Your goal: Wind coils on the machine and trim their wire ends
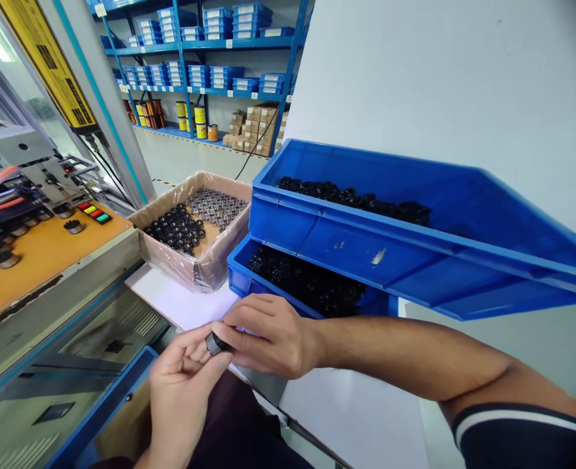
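Low in the middle of the view, both my hands meet around a small round stator core (213,344), grey metal on one side with a black plastic part at its other end. My left hand (180,384) pinches it between thumb and fingers. From the right, my right hand (273,335) closes its fingers on the black end, hiding part of it. Just beyond the hands, a plastic-lined carton (197,270) holds black parts (175,229) on its left and grey metal cores (219,210) behind. Black pieces (312,280) fill a lower blue bin (239,277).
A larger blue bin (317,225) with black parts rests tilted above the lower one. At left stands a machine with an orange worktop (48,260), coloured buttons (94,212) and a loose core (73,226). Another blue bin (107,397) lies below. Blue shelving (239,44) stands behind.
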`<state>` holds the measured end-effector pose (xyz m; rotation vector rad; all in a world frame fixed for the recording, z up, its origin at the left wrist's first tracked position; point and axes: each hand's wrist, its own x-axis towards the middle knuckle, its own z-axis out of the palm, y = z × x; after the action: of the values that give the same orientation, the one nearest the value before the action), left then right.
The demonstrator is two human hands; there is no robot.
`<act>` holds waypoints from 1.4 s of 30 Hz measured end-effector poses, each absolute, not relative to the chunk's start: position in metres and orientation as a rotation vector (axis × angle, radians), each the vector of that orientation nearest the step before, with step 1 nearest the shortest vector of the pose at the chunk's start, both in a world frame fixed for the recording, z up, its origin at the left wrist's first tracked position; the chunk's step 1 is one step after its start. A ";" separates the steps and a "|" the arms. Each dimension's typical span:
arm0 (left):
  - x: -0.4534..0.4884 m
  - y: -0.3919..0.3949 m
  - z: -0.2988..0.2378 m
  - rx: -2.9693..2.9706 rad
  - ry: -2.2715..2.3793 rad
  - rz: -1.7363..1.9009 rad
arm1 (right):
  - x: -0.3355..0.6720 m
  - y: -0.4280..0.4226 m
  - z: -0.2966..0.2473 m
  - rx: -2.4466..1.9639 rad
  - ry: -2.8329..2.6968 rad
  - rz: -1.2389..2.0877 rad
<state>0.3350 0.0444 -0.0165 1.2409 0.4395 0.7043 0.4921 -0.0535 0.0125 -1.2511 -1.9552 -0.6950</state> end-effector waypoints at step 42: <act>0.330 0.084 0.000 1.679 0.329 0.259 | 0.496 -0.054 0.014 -1.297 -1.952 -0.353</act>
<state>0.3296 0.0839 -0.0003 1.6791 0.3288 0.2591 0.4964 -0.0536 0.0139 -1.2972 -1.9523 -0.3527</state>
